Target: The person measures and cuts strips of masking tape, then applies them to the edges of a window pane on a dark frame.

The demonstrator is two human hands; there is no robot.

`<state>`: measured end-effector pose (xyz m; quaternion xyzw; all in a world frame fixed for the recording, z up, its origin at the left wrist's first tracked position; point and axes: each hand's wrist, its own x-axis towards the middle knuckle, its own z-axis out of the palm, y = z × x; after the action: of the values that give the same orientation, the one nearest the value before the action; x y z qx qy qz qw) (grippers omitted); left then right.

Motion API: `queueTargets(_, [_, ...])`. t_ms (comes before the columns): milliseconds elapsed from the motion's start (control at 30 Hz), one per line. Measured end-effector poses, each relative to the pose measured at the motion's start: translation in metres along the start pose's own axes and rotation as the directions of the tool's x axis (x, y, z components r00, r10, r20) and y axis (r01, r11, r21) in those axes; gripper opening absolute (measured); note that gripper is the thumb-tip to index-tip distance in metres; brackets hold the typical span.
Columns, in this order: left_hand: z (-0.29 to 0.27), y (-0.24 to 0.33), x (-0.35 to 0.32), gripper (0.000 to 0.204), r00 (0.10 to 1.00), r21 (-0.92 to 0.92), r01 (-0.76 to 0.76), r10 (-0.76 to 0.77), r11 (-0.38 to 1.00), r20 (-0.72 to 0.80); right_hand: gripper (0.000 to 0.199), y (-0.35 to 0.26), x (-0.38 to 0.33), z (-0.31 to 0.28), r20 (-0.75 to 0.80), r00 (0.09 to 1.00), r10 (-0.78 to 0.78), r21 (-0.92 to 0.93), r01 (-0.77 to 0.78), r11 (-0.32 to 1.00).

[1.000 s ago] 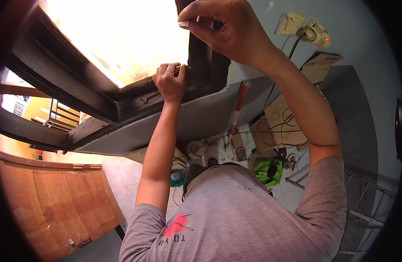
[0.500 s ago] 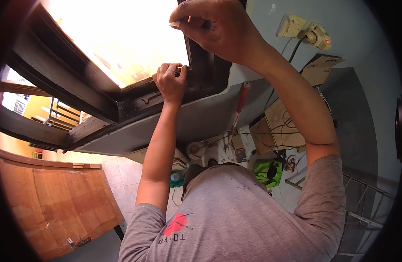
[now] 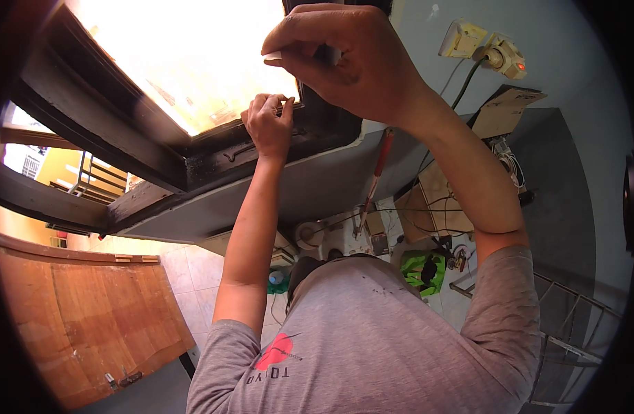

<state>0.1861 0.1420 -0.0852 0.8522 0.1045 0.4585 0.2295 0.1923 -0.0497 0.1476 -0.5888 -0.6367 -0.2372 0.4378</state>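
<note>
My left hand (image 3: pixel 268 127) rests on the lower corner of a dark window frame (image 3: pixel 334 124), its fingers curled over the inner edge beside the bright pane (image 3: pixel 193 69). Higher up and closer to me, my right hand (image 3: pixel 348 58) is raised in front of the frame's right side. Its thumb and forefinger press together in a pinch; whatever lies between them, if anything, is too small to make out. A dark hooked window catch (image 3: pixel 239 154) sits on the frame, left of my left wrist.
At right, a plug with a lit red switch (image 3: pixel 504 56) is in the wall, its cable hanging down. Below are a red-and-white pole (image 3: pixel 379 162), cardboard (image 3: pixel 506 110), a green bag (image 3: pixel 423 272) and a metal ladder (image 3: pixel 572 303). A wooden door (image 3: pixel 89 324) stands at lower left.
My right hand has come down a little and slightly left, still pinched. My left hand stays at the frame's corner with hardly any shift.
</note>
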Motion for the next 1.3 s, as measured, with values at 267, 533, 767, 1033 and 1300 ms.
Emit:
queueTargets(267, [-0.004,0.002,0.001,0.015,1.0,0.016,-0.007,0.007,1.0,0.03,0.008,-0.02,0.004,-0.017,0.056,0.987,0.151,0.015,-0.152,0.988])
queueTargets(533, [-0.023,0.009,0.002,0.014,0.986,-0.055,0.058,-0.049,0.997,0.159,0.009,0.0,-0.001,-0.015,0.002,0.989,0.148,0.118,-0.147,0.982])
queueTargets(767, [-0.022,0.013,0.01,0.013,0.983,-0.021,0.036,-0.032,0.999,0.179,0.009,0.005,0.0,-0.013,-0.049,0.996,0.079,0.135,-0.071,0.988])
queueTargets(1033, [-0.018,0.012,0.01,0.012,0.978,0.029,0.031,-0.036,0.999,0.207,0.01,0.009,-0.002,-0.016,-0.031,0.996,0.086,0.045,-0.085,0.995])
queueTargets(1300, [-0.029,0.02,0.011,0.013,0.967,0.019,0.067,-0.069,0.998,0.247,0.012,0.007,-0.004,-0.023,-0.028,0.991,0.13,0.077,-0.127,0.989])
